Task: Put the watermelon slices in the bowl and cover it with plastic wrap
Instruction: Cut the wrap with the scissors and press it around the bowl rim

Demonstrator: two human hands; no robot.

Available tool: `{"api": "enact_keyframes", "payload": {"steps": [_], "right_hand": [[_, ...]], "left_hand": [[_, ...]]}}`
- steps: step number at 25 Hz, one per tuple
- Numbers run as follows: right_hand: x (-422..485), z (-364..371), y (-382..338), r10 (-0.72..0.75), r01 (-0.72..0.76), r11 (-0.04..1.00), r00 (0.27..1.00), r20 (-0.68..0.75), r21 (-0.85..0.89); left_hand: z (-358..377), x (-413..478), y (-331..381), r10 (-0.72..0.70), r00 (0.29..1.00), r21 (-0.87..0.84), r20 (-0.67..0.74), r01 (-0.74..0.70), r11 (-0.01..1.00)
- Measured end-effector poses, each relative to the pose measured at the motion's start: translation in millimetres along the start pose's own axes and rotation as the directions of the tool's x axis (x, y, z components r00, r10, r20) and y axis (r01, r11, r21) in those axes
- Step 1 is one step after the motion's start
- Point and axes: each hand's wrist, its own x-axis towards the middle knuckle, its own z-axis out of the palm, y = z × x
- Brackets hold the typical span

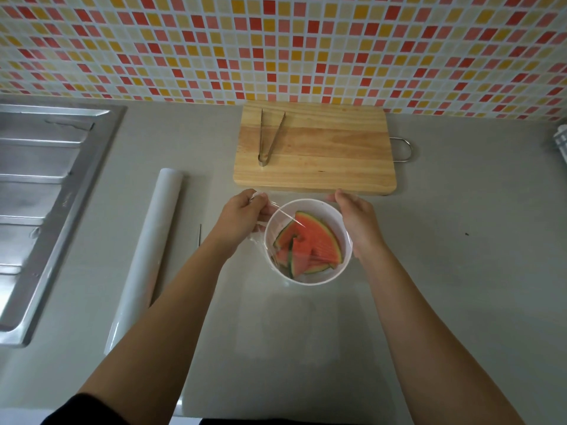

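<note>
A white bowl (pixel 343 228) stands on the grey counter in front of the cutting board. Several red watermelon slices (pixel 310 245) with green rind lie inside it. A sheet of clear plastic wrap (pixel 277 214) stretches across the bowl's top and hangs down its left side. My left hand (pixel 242 211) grips a bunched edge of the wrap at the bowl's upper left. My right hand (pixel 356 216) lies along the bowl's right rim with its fingers curved over the far edge; whether it pinches wrap there is hidden.
A long white roll of plastic wrap (pixel 150 250) lies on the counter to the left. A wooden cutting board (pixel 331 154) with metal tongs (pixel 270 138) sits behind the bowl. A steel sink (pixel 46 191) fills the far left. A white object (pixel 560 142) shows at the right edge.
</note>
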Motion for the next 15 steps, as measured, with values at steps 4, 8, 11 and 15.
{"api": "enact_keyframes", "payload": {"steps": [4, 8, 11, 15], "right_hand": [[3, 0, -3, 0.062, -0.062, 0.998, 0.998, -0.007, -0.008], [6, -2, -5, 0.054, -0.055, 0.997, 0.998, -0.021, -0.059], [5, -2, -1, 0.040, -0.040, 0.997, 0.999, -0.007, -0.059], [5, 1, 0, 0.133, -0.132, 0.990, 0.991, -0.014, 0.046]], "left_hand": [[5, 0, 8, 0.074, 0.995, 0.145, -0.069, -0.063, 0.987], [6, 1, 13, 0.185, 0.982, 0.306, -0.034, -0.166, 0.937], [6, 1, 9, 0.234, 0.972, 0.333, -0.012, -0.217, 0.918], [6, 2, -4, 0.218, 0.974, 0.226, -0.069, -0.197, 0.954]]}}
